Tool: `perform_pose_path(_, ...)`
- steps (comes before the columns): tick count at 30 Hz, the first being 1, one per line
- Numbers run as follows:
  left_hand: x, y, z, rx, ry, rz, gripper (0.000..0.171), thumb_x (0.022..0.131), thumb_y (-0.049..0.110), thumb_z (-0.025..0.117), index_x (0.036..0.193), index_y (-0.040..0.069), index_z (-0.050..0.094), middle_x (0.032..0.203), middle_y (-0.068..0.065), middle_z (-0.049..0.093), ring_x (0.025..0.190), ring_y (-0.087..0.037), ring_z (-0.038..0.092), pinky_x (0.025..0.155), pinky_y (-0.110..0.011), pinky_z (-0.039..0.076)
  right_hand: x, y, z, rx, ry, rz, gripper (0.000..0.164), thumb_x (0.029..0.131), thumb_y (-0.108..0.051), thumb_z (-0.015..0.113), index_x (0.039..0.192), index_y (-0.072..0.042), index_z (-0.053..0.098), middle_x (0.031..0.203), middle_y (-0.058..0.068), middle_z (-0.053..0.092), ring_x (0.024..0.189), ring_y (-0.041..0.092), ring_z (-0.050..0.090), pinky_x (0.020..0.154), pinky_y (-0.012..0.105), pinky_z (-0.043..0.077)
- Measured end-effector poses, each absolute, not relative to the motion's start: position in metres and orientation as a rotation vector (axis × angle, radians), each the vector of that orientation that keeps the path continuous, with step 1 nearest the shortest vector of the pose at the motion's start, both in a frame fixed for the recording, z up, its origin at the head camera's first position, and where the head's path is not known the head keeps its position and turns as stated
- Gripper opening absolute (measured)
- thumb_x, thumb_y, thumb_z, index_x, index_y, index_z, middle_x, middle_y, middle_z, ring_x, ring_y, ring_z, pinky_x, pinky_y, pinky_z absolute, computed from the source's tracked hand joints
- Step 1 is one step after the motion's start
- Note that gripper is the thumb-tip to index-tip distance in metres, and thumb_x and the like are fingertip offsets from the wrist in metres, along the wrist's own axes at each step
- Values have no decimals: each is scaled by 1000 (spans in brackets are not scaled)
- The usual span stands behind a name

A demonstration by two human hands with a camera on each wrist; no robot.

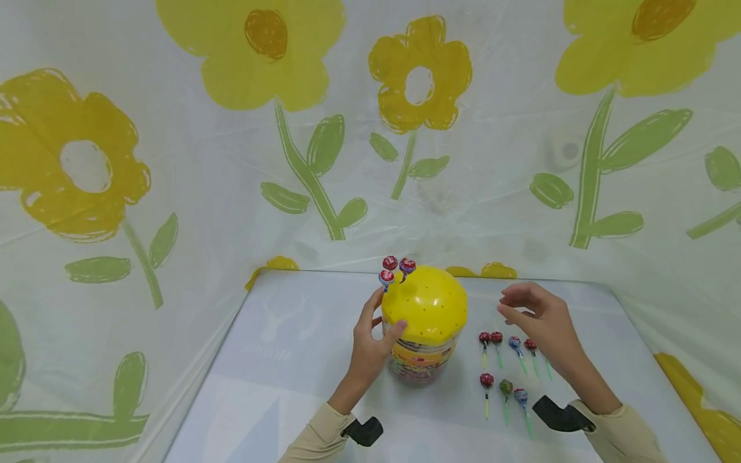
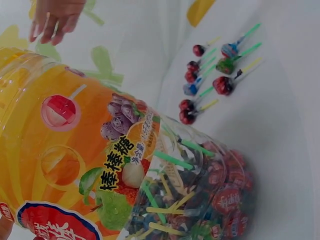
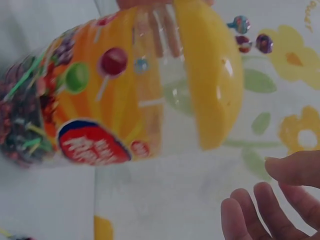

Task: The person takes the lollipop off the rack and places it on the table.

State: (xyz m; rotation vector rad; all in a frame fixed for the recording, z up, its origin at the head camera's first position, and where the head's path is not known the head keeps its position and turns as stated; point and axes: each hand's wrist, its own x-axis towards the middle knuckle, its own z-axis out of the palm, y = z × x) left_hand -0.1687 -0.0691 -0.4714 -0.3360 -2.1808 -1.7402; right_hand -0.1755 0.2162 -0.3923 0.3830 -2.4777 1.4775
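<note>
A clear jar [image 2: 170, 200] filled with wrapped lollipops, with an orange fruit label [image 2: 55, 145], stands on the table under a domed yellow lid [image 1: 428, 305] dotted with small holes. My left hand [image 1: 369, 347] grips its left side near the lid, thumb in front; in the right wrist view some of its fingers show through the plastic. Three lollipops [image 1: 408, 265] stick up from the lid's back left edge. Right of the jar, above the table, hovers my right hand [image 1: 538, 316]; its fingers are loosely bent, thumb apart, holding nothing in the right wrist view [image 3: 280, 200].
Several lollipops lie in two rows right of the jar: the back row includes a blue one [image 1: 515, 343], the front row a green one [image 1: 506, 388]. A white table [image 1: 272, 379] carries everything. Behind it hangs a flower-printed curtain [image 1: 498, 193].
</note>
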Motion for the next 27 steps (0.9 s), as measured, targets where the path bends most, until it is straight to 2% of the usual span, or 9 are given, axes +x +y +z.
perform_pose_path(14,-169,-70,-471,-324,-2183,-1765,65,89,36,62,146,23,32,147,6,37,132,-16,35,98,-48,40,-191,173,-357,574,-2379,1600,24,86,-9,68,108,-4,59,101,9,60,91,13,60,74,20,53)
perform_pose_path(20,-170,-70,-472,-318,-2185,-1765,65,89,36,62,146,24,32,147,7,36,132,-15,35,99,-47,40,-197,152,-345,622,-2374,1644,25,86,-7,68,108,-1,59,103,10,61,94,22,60,77,20,53)
perform_pose_path(27,-169,-70,-473,-315,-2190,-1773,65,90,35,61,146,24,31,147,6,37,131,-16,35,99,-47,40,-204,130,-343,664,-2352,1680,27,84,-6,70,108,-5,59,104,9,62,95,22,62,79,24,53)
